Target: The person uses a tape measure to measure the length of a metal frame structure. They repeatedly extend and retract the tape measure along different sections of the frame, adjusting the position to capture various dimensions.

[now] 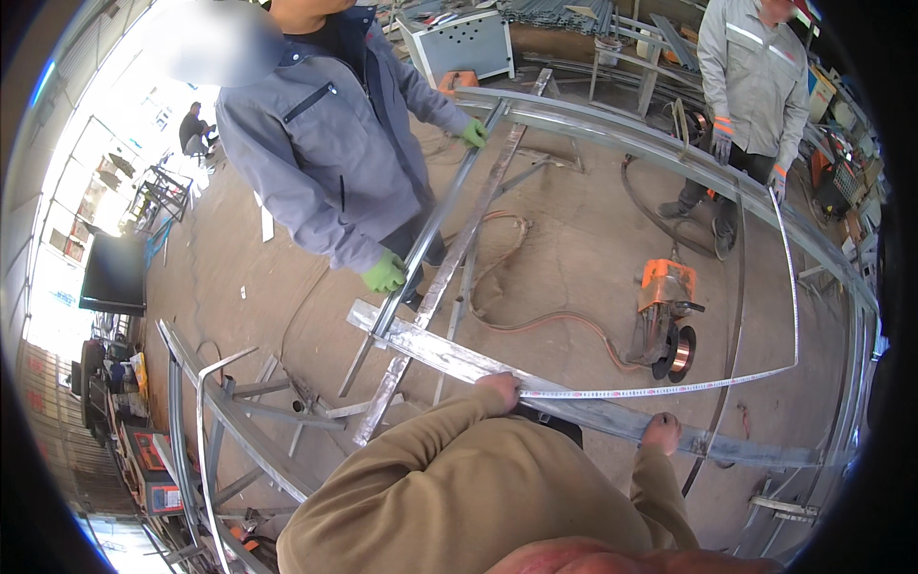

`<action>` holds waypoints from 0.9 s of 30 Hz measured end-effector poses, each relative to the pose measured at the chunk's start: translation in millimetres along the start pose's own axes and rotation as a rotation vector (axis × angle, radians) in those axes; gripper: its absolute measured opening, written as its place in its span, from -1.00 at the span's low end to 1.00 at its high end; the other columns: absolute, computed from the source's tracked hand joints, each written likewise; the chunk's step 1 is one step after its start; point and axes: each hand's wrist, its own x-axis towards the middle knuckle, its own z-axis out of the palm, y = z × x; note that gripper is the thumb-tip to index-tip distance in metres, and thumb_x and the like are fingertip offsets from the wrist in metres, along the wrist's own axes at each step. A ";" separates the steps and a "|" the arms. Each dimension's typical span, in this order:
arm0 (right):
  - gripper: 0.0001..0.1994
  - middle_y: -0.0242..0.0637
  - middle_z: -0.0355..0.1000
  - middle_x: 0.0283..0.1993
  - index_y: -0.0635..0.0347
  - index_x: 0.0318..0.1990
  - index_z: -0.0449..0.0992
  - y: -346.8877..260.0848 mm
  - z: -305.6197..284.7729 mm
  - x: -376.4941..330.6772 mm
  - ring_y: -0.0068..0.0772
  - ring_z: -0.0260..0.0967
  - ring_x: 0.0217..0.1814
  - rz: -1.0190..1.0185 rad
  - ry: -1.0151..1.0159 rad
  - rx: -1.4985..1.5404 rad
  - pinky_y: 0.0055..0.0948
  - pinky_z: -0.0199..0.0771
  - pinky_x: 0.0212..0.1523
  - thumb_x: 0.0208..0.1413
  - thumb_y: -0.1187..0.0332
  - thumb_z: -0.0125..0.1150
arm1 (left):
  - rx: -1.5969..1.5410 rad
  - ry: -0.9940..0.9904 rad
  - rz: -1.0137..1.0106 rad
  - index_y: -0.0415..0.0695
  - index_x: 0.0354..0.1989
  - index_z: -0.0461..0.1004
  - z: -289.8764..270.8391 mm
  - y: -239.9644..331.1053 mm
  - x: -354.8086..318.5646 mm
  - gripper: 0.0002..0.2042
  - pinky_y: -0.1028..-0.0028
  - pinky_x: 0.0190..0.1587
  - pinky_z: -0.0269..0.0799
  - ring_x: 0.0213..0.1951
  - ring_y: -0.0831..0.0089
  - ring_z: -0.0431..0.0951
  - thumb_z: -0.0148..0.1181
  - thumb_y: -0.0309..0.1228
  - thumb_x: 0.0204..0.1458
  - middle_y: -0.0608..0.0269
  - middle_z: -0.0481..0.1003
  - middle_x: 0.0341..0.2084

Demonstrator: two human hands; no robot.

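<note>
My left hand (499, 392) is closed at the near end of a white tape measure (660, 390), pressed against a galvanized metal bar (449, 356). From there the tape runs right along the bar, then bends up toward a co-worker's gloved hand (776, 182). Farther right, my right hand (660, 433) has its fingers curled over the same bar. The bar forms the near side of a large metal frame (612, 124). At left, a co-worker's green-gloved hands (384, 272) grip a long metal profile (430, 230) lying across the frame beside a second, scuffed strip (459, 256).
An orange wire-feed machine (667, 282) with a copper wire spool (682, 354) stands on the floor inside the frame. Hoses (564, 316) trail beside it. Metal trestles (225, 426) stand at lower left, a grey cabinet (459, 50) at the back. Co-workers stand at far left and far right.
</note>
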 end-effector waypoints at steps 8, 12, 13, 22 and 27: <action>-0.71 -0.26 0.60 0.13 0.07 -0.06 0.69 -2.1 0.9 -1.0 -0.04 0.42 0.31 -0.008 0.035 0.008 0.00 0.44 0.27 0.24 0.15 0.18 | -0.009 -0.045 -0.012 0.00 -0.06 0.67 -5.5 2.3 1.4 -0.68 0.07 0.10 0.56 0.04 -0.02 0.64 0.11 -0.10 0.23 0.02 0.65 -0.04; -0.70 -0.24 0.60 0.13 0.10 -0.06 0.69 -5.8 -1.3 0.0 -0.03 0.41 0.32 0.011 0.031 -0.002 0.00 0.44 0.27 0.24 0.15 0.18 | -0.030 -0.045 -0.009 -0.02 -0.07 0.66 -5.8 0.9 2.4 -0.67 0.09 0.11 0.56 0.03 -0.02 0.64 0.11 -0.10 0.23 0.03 0.65 -0.05; -0.70 -0.23 0.60 0.13 0.11 -0.05 0.69 -6.3 -1.5 0.1 -0.03 0.41 0.32 -0.007 0.028 -0.001 0.00 0.44 0.28 0.24 0.15 0.18 | -0.025 -0.050 -0.004 -0.02 -0.07 0.66 -5.7 0.4 3.1 -0.67 0.09 0.11 0.56 0.03 -0.03 0.64 0.11 -0.10 0.23 0.02 0.65 -0.05; -0.69 -0.20 0.60 0.15 0.12 -0.04 0.70 -10.3 -4.0 -0.2 -0.01 0.41 0.33 0.015 0.041 0.002 -0.02 0.45 0.28 0.24 0.17 0.18 | -0.010 -0.065 0.012 -0.05 -0.08 0.67 -4.9 -2.3 8.2 -0.67 0.09 0.14 0.54 0.05 -0.05 0.63 0.11 -0.11 0.23 -0.02 0.64 -0.04; -0.71 -0.18 0.60 0.16 0.13 -0.04 0.70 -0.3 -2.5 1.8 -0.04 0.41 0.33 -0.044 0.028 0.021 -0.01 0.45 0.30 0.24 0.22 0.16 | 0.026 -0.064 0.009 -0.03 -0.07 0.67 -8.7 -0.2 5.5 -0.65 0.06 0.14 0.54 0.04 -0.07 0.62 0.10 -0.09 0.22 -0.04 0.63 -0.04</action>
